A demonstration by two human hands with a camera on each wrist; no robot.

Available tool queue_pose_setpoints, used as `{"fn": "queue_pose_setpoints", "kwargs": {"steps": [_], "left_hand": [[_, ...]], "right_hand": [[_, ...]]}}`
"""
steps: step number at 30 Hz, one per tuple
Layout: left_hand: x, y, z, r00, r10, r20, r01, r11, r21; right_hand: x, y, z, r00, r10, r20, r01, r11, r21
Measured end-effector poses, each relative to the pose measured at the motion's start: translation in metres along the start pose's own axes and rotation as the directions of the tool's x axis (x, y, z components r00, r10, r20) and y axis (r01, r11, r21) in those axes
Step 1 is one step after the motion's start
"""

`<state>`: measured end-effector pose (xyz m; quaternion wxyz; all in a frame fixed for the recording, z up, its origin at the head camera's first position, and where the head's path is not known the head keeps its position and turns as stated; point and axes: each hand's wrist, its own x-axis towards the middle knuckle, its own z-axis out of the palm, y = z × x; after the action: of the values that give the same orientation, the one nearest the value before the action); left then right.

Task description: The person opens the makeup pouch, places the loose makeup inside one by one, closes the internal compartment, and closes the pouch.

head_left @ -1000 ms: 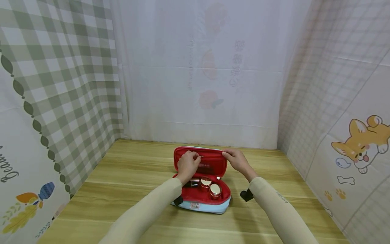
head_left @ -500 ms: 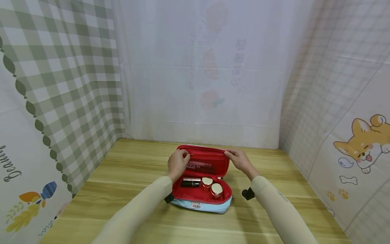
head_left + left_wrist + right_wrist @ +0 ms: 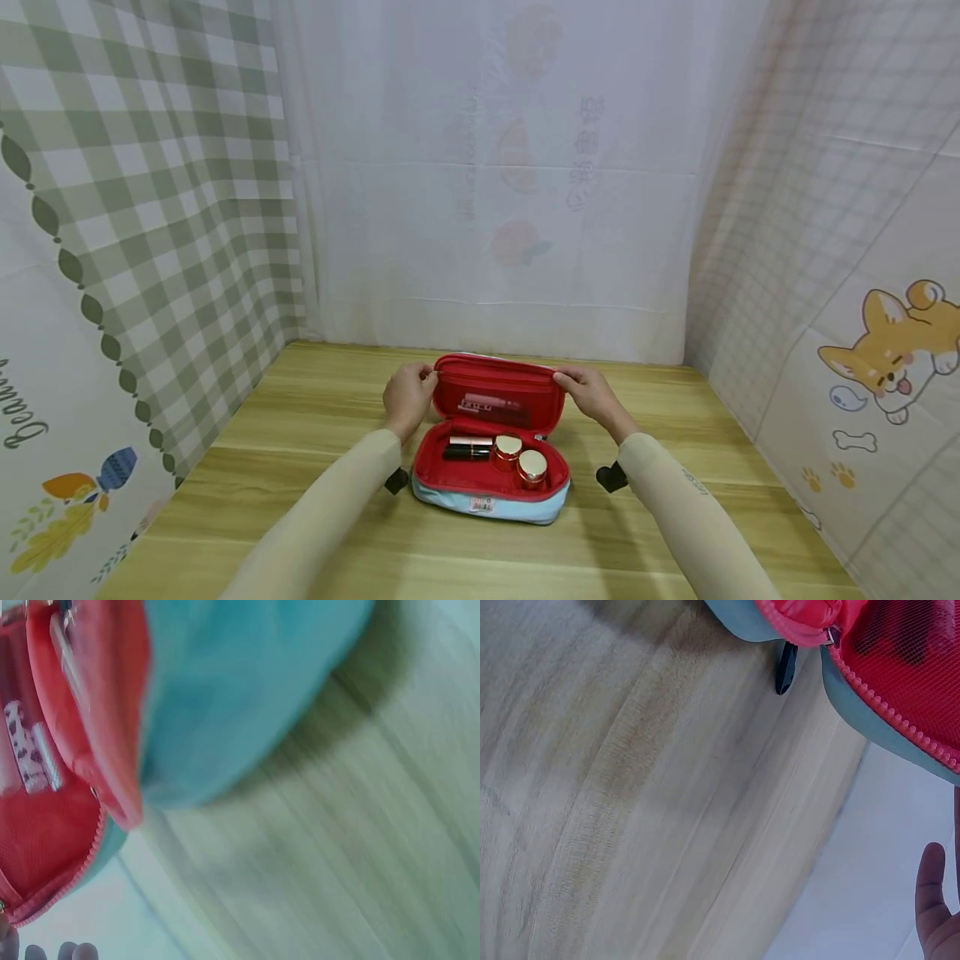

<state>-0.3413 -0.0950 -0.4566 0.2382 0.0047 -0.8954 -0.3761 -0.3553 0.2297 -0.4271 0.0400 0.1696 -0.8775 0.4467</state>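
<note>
A light-blue pouch (image 3: 487, 506) with a red lining lies unzipped, its lid (image 3: 498, 400) raised at the back. Inside the lid, a mesh pocket (image 3: 45, 832) with a zip along its top holds some pinkish items. My left hand (image 3: 407, 400) is at the lid's upper left corner, pinching the pocket's small zipper pull (image 3: 2, 906). At the upper right corner, my right hand (image 3: 592, 398) grips the lid's edge between thumb and fingers. In the base lie dark tubes with a pinkish-gold one (image 3: 468, 448) and two round gold-topped jars (image 3: 532, 468).
The pouch stands on a wood-grain table (image 3: 300, 467). A white curtain (image 3: 487, 250) hangs behind it, with a green checked cloth (image 3: 225, 208) on the left and a printed cloth (image 3: 810, 250) on the right. The pouch's dark main zipper pull (image 3: 786, 669) hangs at its right side.
My left hand has slid left along the pocket's zip from near the lid's middle to its left corner, uncovering the mesh and the tubes. My right hand stays on the right corner.
</note>
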Motion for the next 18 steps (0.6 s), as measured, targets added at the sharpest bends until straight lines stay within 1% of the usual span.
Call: {"fn": "queue_pose_setpoints", "kwargs": {"steps": [5,10,14,18], "left_hand": [[0.001,-0.006,-0.007,0.999,-0.027,-0.026,0.029,0.998,0.053],[-0.002,-0.007,-0.008,0.999,-0.035,-0.037,0.037,0.998,0.049],[-0.004,-0.007,-0.008,0.998,-0.058,-0.019,0.059,0.998,0.038],[-0.005,-0.009,-0.009,0.996,-0.090,0.010,0.090,0.996,0.027]], "right_hand": [[0.003,-0.003,0.006,1.000,-0.008,-0.024,0.007,0.999,-0.046],[0.003,-0.006,0.011,0.999,0.015,-0.053,-0.018,0.997,-0.071],[0.002,-0.004,0.013,0.998,0.042,-0.051,-0.046,0.996,-0.079],[0.002,-0.002,0.014,0.997,0.077,-0.031,-0.079,0.995,-0.053]]}}
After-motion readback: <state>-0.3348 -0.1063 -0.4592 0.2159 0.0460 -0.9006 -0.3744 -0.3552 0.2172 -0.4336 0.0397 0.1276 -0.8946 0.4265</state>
